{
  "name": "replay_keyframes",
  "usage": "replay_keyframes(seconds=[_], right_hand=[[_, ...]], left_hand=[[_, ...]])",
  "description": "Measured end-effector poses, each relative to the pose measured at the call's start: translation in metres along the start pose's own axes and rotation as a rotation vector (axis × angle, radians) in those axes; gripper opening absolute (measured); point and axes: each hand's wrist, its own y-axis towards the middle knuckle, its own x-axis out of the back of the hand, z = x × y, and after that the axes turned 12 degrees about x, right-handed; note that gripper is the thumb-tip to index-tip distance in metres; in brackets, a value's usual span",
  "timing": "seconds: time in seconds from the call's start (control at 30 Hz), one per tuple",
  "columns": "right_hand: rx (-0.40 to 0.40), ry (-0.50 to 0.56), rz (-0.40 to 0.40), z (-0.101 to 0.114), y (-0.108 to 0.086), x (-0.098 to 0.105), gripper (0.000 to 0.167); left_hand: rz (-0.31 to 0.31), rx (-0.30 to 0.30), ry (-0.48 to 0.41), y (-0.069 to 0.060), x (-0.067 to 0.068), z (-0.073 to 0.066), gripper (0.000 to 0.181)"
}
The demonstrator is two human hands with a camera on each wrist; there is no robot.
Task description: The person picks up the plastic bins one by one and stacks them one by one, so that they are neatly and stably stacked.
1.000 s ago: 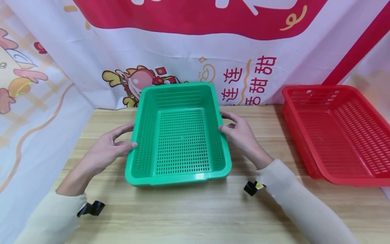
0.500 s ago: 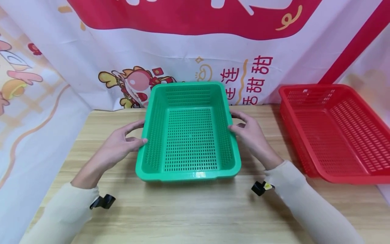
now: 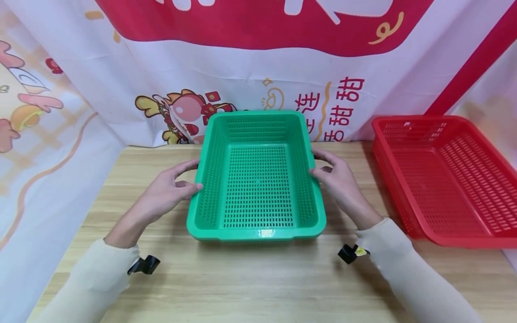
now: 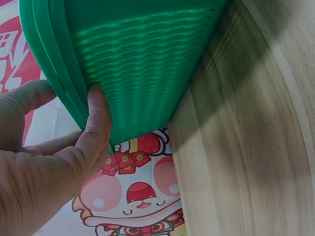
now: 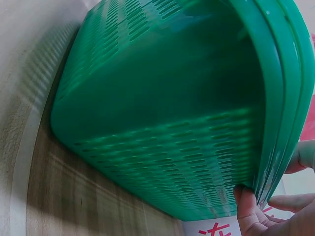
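Note:
A green plastic basket (image 3: 258, 186) with a perforated floor and slotted sides sits upright on the wooden table, nothing inside it. On its left side my left hand (image 3: 161, 193) pinches the rim, thumb on the edge and fingers against the outer wall. My right hand (image 3: 339, 179) grips the opposite rim in the same way. In the left wrist view the left fingers (image 4: 98, 115) press the outside below the rim. From the right wrist, the basket's rim (image 5: 280, 73) shows layered edges; I cannot tell whether a second basket is nested inside.
A larger red basket (image 3: 404, 197) stands on the right of the table (image 3: 242, 282). Printed cloth (image 3: 242, 67) hangs close behind the green basket, and more cloth (image 3: 52, 157) borders the left side. Each sleeve carries a small black camera mount (image 3: 147, 264).
The green basket has shifted to the right and straightened slightly, both hands moving with it and keeping hold of its rim. The red basket has stayed in place; the head view sways a little.

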Motion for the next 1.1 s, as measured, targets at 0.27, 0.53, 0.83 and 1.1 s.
replay_keyframes(seconds=[0.27, 0.53, 0.83, 1.1], right_hand=[[0.020, 0.022, -0.011, -0.003, -0.004, 0.005, 0.059], [0.022, 0.008, -0.003, -0.006, -0.006, 0.010, 0.060], [0.021, -0.003, 0.001, -0.004, -0.003, 0.009, 0.060], [0.050, -0.025, 0.001, -0.003, -0.004, 0.009, 0.060]], left_hand=[[0.000, -0.018, -0.003, 0.001, -0.007, -0.003, 0.073], [-0.010, -0.012, -0.007, 0.003, -0.012, -0.006, 0.072], [-0.024, -0.003, -0.014, 0.002, -0.014, -0.006, 0.071], [-0.037, -0.003, 0.004, 0.000, -0.015, -0.008, 0.070]])
